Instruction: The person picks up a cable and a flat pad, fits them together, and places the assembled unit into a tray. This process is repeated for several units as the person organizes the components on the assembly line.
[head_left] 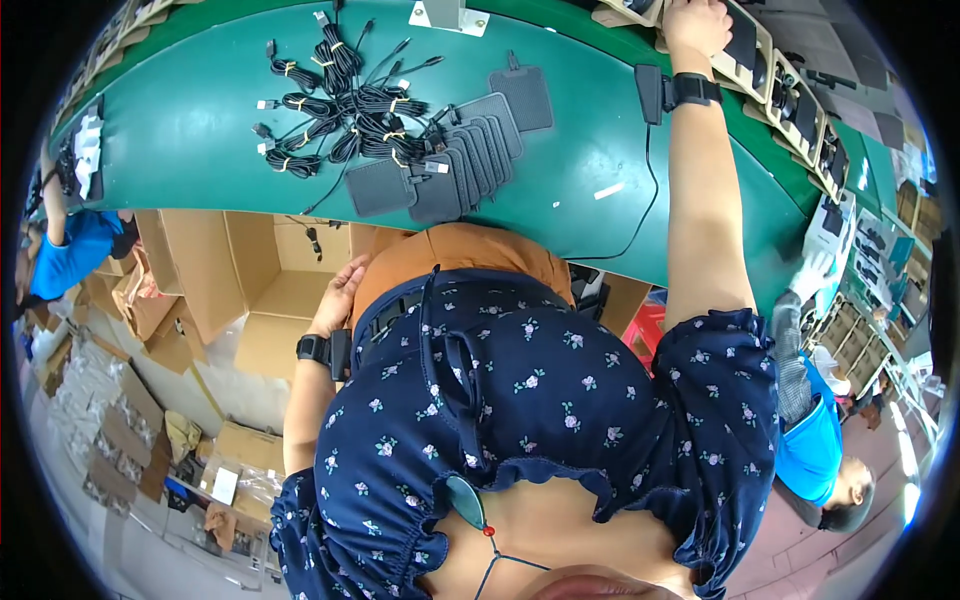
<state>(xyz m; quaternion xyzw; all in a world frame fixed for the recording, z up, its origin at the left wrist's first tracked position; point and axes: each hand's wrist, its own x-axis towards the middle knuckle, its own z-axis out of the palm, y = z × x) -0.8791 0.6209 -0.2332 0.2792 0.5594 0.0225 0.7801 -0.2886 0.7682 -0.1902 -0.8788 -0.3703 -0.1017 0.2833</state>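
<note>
My right hand (699, 25) reaches to the far right, over the cream trays (745, 55). Its fingers are curled down, and whatever they hold is hidden beneath them. My left hand (345, 290) hangs beside my hip, below the table edge. Its fingers are loosely extended, with nothing visible in them. On the green table (590, 70) lie several tied bundles of black USB cable (340, 60). Next to these, several flat dark grey textured pads (480, 150) overlap in a fanned row; one pad (521, 97) lies at its far end.
An open cardboard box (205, 270) stands below the table at left. A metal bracket (450, 15) is fixed at the far edge. A black device (650, 93) with a trailing cable is by my right wrist. Co-workers in blue (815, 440) are at both sides.
</note>
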